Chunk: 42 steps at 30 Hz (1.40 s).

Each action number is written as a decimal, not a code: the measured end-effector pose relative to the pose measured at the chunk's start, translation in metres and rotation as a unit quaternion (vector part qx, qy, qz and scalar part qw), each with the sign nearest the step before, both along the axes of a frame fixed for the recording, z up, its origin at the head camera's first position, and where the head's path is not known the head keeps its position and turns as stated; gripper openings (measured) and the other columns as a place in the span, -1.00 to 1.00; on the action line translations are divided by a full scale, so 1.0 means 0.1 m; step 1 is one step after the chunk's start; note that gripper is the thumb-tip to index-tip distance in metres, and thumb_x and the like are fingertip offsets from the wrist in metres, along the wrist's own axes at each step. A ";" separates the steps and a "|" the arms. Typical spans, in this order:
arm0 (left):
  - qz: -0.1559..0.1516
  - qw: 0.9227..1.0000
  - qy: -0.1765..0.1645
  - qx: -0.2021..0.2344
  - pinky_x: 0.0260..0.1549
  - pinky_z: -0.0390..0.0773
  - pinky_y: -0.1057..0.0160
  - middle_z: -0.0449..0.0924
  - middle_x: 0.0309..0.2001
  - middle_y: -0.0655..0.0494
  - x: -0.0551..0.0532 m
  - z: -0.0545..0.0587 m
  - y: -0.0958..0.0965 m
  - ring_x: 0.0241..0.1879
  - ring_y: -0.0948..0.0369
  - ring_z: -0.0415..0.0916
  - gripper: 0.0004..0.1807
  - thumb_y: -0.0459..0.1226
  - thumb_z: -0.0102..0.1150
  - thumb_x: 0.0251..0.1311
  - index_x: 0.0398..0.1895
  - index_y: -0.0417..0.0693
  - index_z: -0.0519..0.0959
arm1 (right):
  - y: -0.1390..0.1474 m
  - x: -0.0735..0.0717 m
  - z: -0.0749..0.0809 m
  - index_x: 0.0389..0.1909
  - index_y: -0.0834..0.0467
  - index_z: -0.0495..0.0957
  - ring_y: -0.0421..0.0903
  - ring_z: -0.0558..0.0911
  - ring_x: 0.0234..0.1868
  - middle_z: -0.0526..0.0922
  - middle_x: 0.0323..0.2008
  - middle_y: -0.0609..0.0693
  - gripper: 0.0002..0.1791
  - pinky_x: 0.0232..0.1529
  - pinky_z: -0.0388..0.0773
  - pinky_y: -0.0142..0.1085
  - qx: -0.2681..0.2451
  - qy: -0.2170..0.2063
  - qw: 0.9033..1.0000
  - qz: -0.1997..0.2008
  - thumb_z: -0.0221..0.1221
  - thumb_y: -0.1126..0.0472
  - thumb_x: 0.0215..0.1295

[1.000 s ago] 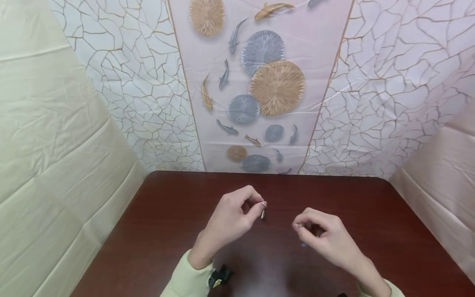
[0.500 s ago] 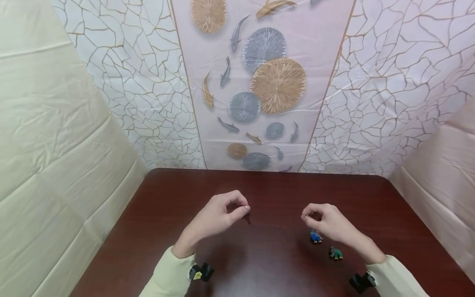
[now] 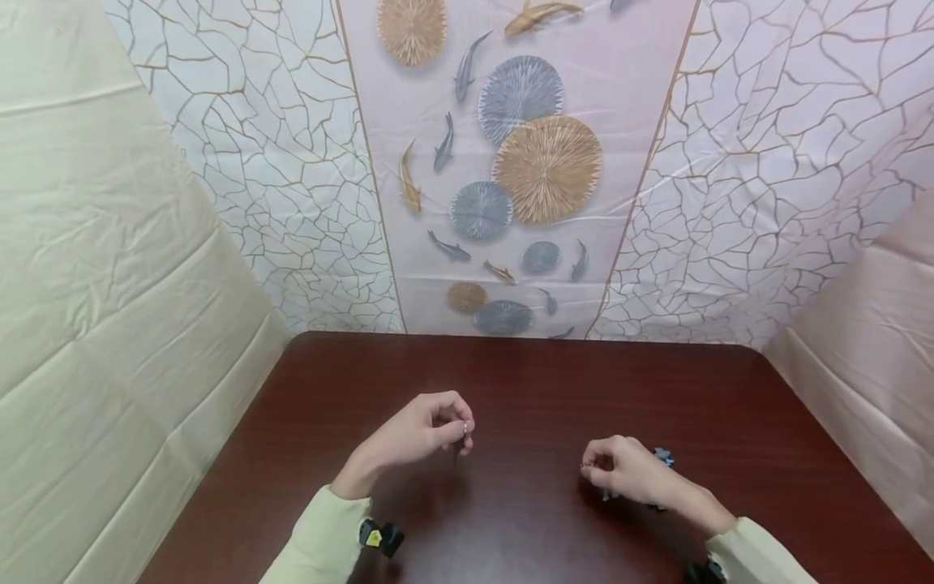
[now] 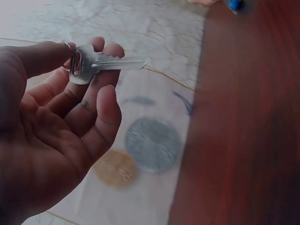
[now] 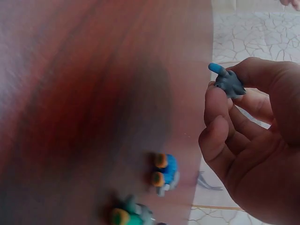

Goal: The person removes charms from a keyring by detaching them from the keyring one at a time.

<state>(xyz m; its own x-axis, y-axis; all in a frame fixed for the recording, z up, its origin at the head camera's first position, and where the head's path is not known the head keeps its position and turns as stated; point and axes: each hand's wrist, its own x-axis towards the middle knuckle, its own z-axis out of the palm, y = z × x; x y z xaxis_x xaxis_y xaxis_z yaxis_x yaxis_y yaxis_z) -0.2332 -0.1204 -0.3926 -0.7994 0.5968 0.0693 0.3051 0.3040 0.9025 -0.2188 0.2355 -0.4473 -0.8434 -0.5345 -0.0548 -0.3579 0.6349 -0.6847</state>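
My left hand (image 3: 412, 430) is raised over the table and pinches a thin metal ring. A silver key (image 4: 86, 64) hangs on that ring, its toothed blade pointing away from the thumb in the left wrist view. My right hand (image 3: 631, 469), lower and to the right, pinches a small grey and blue figurine (image 5: 229, 84) between thumb and fingertips; its exact form is hard to make out. Beyond the right hand in the head view is a blue figurine (image 3: 664, 456). A green figurine (image 5: 133, 213) with yellow feet is cut off at the right wrist view's lower edge.
A dark red-brown wooden table (image 3: 511, 519) lies under both hands. Patterned cloth (image 3: 540, 170) with fish and round shapes hangs behind its far edge. Pale cloth (image 3: 109, 324) closes in the left side, and similar cloth the right. Black wrist straps (image 3: 381, 536) sit over the sleeves.
My left hand has moved left and slightly nearer with the key. My right hand rose a little, then came down nearer the table. Figurines around the right hand have come more into sight.
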 end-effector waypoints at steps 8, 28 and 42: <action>0.024 0.990 0.045 -0.132 -0.62 0.55 0.26 0.62 -0.53 0.11 -0.06 -0.30 -0.07 -0.68 0.24 0.50 -0.91 -0.32 0.05 0.35 -0.28 -0.10 0.55 | -0.10 0.11 -0.15 -0.44 0.07 0.58 -0.31 0.50 -0.71 0.55 -0.62 -0.19 -0.88 -0.65 0.51 -0.37 -0.019 -0.007 1.000 0.006 0.22 0.20 0.30; 0.081 0.939 0.113 -0.314 -0.53 0.38 0.30 0.49 -0.58 0.27 -0.05 -0.64 -0.22 -0.58 0.30 0.38 -0.89 -0.28 0.16 0.23 -0.46 0.04 0.53 | -0.12 0.08 -0.16 -0.43 -0.08 0.53 -0.43 0.36 -0.52 0.48 -0.46 -0.26 -0.87 -0.52 0.35 -0.46 0.064 0.086 0.994 0.023 0.23 0.19 0.30; 0.093 0.923 0.089 -0.362 -0.49 0.41 0.20 0.52 -0.49 0.15 -0.27 -0.63 -0.28 -0.52 0.20 0.41 -0.93 -0.29 0.14 0.24 -0.41 0.02 0.54 | 0.20 -0.20 0.22 -0.33 0.06 0.58 -0.37 0.40 -0.58 0.52 -0.50 -0.20 -0.89 -0.54 0.38 -0.41 0.099 0.044 0.994 0.017 0.12 0.17 0.39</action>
